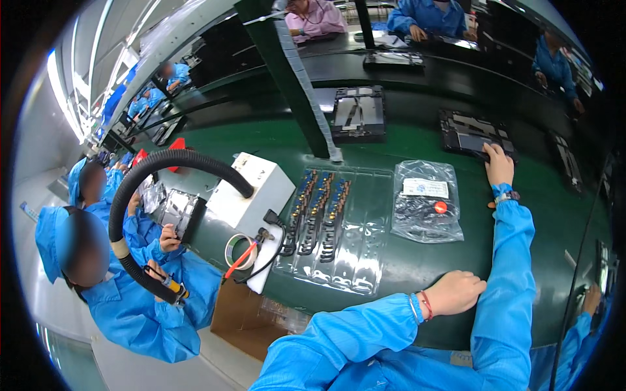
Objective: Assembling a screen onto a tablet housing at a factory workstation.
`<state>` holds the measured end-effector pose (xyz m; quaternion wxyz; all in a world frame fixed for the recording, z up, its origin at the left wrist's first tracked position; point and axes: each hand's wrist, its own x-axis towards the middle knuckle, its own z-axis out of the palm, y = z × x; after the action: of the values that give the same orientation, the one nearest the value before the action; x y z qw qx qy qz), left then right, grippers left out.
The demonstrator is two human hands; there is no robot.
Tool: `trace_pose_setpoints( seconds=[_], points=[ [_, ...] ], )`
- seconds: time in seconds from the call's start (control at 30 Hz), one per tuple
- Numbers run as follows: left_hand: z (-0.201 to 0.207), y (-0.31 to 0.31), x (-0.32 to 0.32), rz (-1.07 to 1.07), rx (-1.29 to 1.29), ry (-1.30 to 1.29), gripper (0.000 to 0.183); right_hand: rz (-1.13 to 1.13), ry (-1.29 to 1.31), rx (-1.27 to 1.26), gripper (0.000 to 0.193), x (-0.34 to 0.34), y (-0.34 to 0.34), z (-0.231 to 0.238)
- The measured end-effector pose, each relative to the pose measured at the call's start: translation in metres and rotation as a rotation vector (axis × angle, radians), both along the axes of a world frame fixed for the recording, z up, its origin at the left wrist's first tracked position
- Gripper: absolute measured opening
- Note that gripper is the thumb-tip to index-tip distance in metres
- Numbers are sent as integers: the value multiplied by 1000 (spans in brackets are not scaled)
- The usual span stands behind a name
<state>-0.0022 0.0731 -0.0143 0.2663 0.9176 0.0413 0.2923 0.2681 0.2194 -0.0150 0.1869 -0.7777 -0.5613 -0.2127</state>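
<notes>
My right hand (499, 164) is stretched far forward. Its fingers grip the near edge of an opened flat black electronic device (464, 124) with grey inner panels, like a tablet chassis. Close to the table's front edge, my left hand (454, 291) rests as a loose fist beside my right forearm, and nothing shows in it. A clear plastic bag (425, 225) with black parts, a white label and a red dot lies ahead of the left hand. Left of the bag, a clear moulded tray (362, 260) holds rows of small black-and-gold cable parts (318, 202).
Other opened devices (358, 112) lie on the dark far strip. A green post (287, 72) rises mid-table. Left stand a white box (251, 189) with a black hose (173, 158), a tape roll (240, 251) and a cardboard box (244, 313). Co-workers (156, 300) sit nearby.
</notes>
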Motion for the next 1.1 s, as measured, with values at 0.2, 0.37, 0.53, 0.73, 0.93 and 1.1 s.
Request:
trace_pose_setpoints(
  seconds=[0.2,0.37,0.53,0.73,0.93,1.1],
  points=[
    [10,3,-5,-67,-146,2,9,140,165,396,50,-43,-32,23],
    [13,4,-6,-163,-51,-145,10,228,399,594,42,-81,-67,23],
    [23,-13,-14,-369,217,-401,5,437,430,630,39,-131,-110,23],
    [12,-53,-10,-377,588,-483,36,899,315,238,30,-204,-155,23],
    [16,-63,-6,-329,370,-95,58,1006,91,-83,18,-215,-159,14],
    [21,-56,-10,-341,399,-67,59,1021,179,-138,17,-216,-155,12]
  ],
)
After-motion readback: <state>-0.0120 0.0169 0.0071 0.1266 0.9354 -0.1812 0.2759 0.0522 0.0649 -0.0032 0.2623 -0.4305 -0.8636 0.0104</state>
